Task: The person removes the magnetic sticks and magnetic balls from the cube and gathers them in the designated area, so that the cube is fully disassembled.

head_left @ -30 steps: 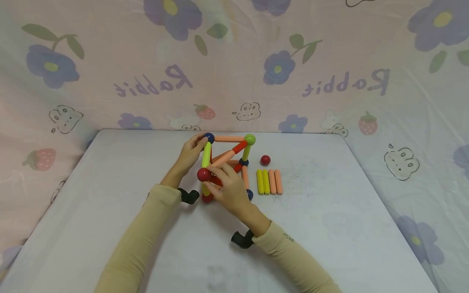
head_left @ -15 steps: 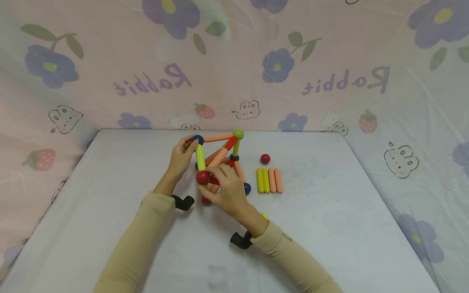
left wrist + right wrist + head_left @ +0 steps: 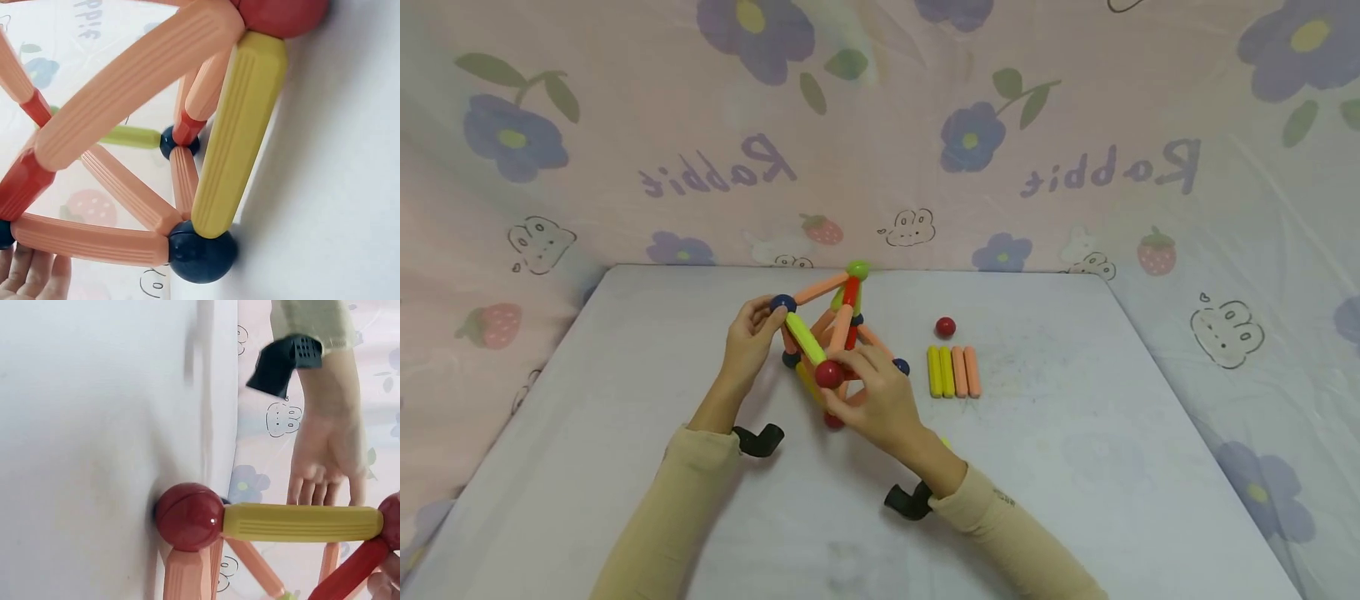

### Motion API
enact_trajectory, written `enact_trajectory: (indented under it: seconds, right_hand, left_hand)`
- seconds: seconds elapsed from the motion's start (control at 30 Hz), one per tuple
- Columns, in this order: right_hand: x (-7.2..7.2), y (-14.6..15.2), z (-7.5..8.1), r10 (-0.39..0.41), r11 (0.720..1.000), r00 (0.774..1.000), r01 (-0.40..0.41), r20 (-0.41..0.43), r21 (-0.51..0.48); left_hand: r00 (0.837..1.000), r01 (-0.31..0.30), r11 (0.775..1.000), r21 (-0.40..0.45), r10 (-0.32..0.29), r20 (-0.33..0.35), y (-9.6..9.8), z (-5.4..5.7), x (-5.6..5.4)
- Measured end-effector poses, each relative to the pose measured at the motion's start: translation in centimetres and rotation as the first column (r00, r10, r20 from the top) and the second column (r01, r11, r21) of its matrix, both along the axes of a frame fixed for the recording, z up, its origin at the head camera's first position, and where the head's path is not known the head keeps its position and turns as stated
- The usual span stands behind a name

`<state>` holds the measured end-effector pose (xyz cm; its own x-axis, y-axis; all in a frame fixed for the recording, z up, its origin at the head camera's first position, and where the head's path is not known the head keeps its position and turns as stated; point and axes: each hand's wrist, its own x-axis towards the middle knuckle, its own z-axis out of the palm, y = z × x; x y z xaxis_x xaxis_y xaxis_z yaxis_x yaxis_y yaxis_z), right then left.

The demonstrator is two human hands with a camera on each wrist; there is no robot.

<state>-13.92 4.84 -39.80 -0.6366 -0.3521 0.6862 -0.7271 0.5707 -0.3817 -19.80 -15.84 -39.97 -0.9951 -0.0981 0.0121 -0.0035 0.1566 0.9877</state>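
Observation:
A box-shaped frame of magnetic sticks and balls stands on the table in the head view, turned at an angle. At its upper left corner my left hand (image 3: pixel 747 343) grips a dark blue ball (image 3: pixel 783 306). My right hand (image 3: pixel 883 400) pinches a red ball (image 3: pixel 829 374) at the near upper corner, thumb below and fingers behind. A yellow-green stick (image 3: pixel 807 338) joins these two balls. The far upper corner is a lime ball (image 3: pixel 858 270). In the right wrist view, a yellow stick (image 3: pixel 303 523) runs from the lower red ball (image 3: pixel 189 517) to the pinched one.
Right of the frame lie a loose red ball (image 3: pixel 945 327) and a row of sticks, yellow ones (image 3: pixel 941 372) beside pink ones (image 3: pixel 967 372). A lime thing (image 3: pixel 945 442) shows partly behind my right wrist. A patterned curtain (image 3: pixel 880 150) hangs behind the white table (image 3: pixel 1075 467).
The frame has turned counterclockwise seen from above. My left hand moved left and nearer with the blue ball, and the lime ball swung left. My right hand stays on the red ball.

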Motion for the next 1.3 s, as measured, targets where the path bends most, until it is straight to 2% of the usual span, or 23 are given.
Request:
enact_trajectory:
  seconds: [0.13, 0.47, 0.7, 0.87, 1.07, 1.3]
  right_hand:
    - [0.4, 0.8, 0.0, 0.02, 1.0, 1.0, -0.02, 0.004, -0.002]
    - [1.3, 2.7, 0.2, 0.031, 0.999, 0.998, -0.03, 0.055, -0.014]
    - [1.4, 3.9, 0.3, -0.003, 1.0, 0.994, 0.006, 0.11, -0.028]
    - [1.0, 4.4, 0.2, -0.035, 0.997, 0.987, 0.046, 0.155, -0.067]
    - [0.7, 4.4, 0.1, -0.051, 0.993, 0.978, 0.072, 0.203, -0.097]
    - [0.6, 4.4, 0.0, -0.091, 0.992, 0.964, 0.11, 0.25, -0.065]
  left_hand:
    - [1.0, -0.011, 1.0, -0.011, 0.011, 0.011, -0.3, 0.0, 1.2]
    - [0.999, -0.017, 0.999, 0.039, 0.018, -0.033, -0.1, -0.1, 4.7]
    - [0.999, 0.001, 1.0, -0.012, -0.001, -0.039, 0.3, 0.2, 6.5]
    - [0.997, 0.063, 0.994, -0.088, -0.067, -0.045, 0.4, 0.2, 7.1]
    - [0.992, 0.085, 0.986, -0.142, -0.097, -0.079, 0.4, 0.3, 7.4]
    - [0.975, 0.136, 0.959, -0.248, -0.174, -0.136, 0.3, 0.5, 7.9]
